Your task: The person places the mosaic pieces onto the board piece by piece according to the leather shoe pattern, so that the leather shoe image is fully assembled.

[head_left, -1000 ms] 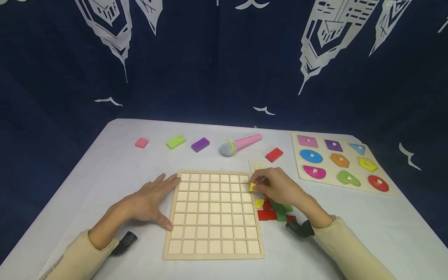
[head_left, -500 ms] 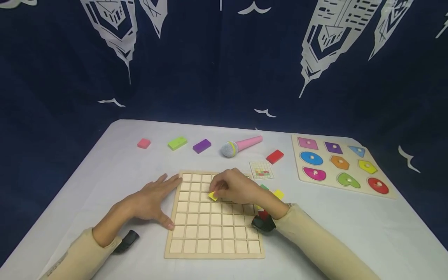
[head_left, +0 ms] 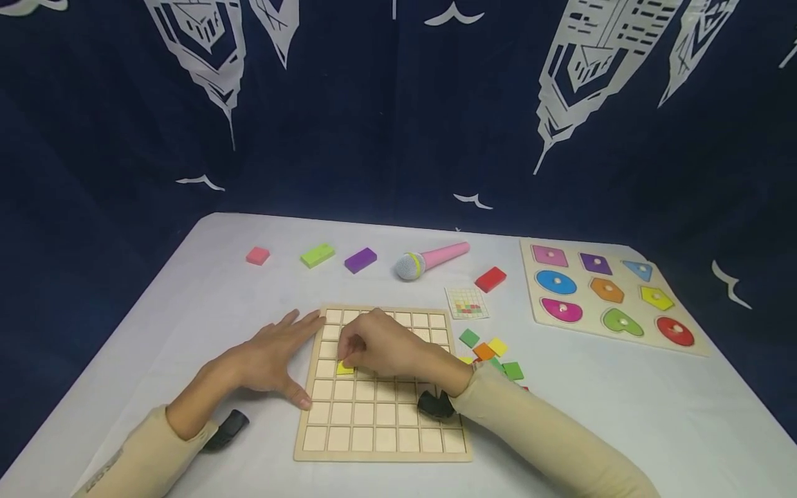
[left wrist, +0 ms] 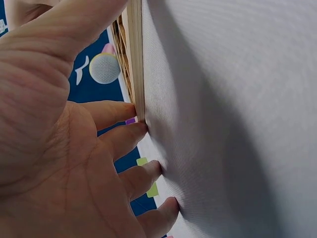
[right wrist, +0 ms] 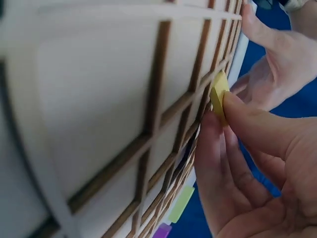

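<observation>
A wooden grid board (head_left: 382, 456) with square cells lies on the white table. My right hand (head_left: 386, 346) is over its left half and pinches a yellow square tile (head_left: 345, 369) between thumb and fingers. In the right wrist view the yellow tile (right wrist: 219, 96) is tilted, one edge at the grid; I cannot tell whether it sits in a cell. My left hand (head_left: 268, 363) is spread along the board's left edge, thumb and fingertips touching the frame. The left wrist view shows its fingers (left wrist: 124, 141) outstretched at the board's side.
Loose green, yellow, orange and red tiles (head_left: 484, 351) lie right of the board, partly behind the right sleeve. A small pattern card (head_left: 467, 303) is above them. Beyond stand coloured blocks (head_left: 360, 260) and a toy microphone (head_left: 431, 261). A shape puzzle (head_left: 610, 294) lies far right.
My right hand has carried the yellow tile leftward from the board's right edge to a cell area near the left side. The left hand has stayed at the board's edge.
</observation>
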A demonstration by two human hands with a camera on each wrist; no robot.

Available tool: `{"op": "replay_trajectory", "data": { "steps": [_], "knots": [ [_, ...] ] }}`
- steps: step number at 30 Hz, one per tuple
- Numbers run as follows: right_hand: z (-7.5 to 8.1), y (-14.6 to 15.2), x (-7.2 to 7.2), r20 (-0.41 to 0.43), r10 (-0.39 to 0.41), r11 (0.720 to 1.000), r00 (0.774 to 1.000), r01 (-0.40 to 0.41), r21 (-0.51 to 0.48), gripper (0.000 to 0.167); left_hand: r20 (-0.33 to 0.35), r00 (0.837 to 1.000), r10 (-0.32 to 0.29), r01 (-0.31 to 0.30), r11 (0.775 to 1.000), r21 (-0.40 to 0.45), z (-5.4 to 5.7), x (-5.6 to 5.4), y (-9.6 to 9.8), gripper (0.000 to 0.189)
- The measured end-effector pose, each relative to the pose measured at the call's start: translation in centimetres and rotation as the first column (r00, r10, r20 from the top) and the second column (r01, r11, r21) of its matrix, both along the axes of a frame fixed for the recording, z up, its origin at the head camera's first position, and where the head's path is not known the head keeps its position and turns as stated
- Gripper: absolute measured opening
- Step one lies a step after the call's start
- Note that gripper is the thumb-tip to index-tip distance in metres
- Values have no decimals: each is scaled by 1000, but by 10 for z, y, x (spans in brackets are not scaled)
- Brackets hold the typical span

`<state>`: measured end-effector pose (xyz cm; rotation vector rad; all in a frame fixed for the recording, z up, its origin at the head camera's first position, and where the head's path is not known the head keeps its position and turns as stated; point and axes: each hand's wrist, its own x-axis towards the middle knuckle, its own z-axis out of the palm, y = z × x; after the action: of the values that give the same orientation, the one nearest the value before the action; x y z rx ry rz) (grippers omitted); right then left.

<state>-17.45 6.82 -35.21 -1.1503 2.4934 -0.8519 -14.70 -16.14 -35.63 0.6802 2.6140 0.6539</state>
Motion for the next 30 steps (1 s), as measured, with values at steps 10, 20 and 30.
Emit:
{"op": "replay_trajectory", "data": {
  "steps": [10,20,30],
  "knots": [
    [2,2,11,-76,-3,994,997,11,106,6,-11,1000,-10,10,1000,0,-1,0,1,130],
    [13,48,21,-65,-30,998,997,33,50,11,-23,1000,-3,3,1000,-2,-2,1,4,131],
    [23,117,22,-24,-165,984,986,166,58,24,-25,1000,4,-4,1000,5,-1,1,3,131]
  ]
}}
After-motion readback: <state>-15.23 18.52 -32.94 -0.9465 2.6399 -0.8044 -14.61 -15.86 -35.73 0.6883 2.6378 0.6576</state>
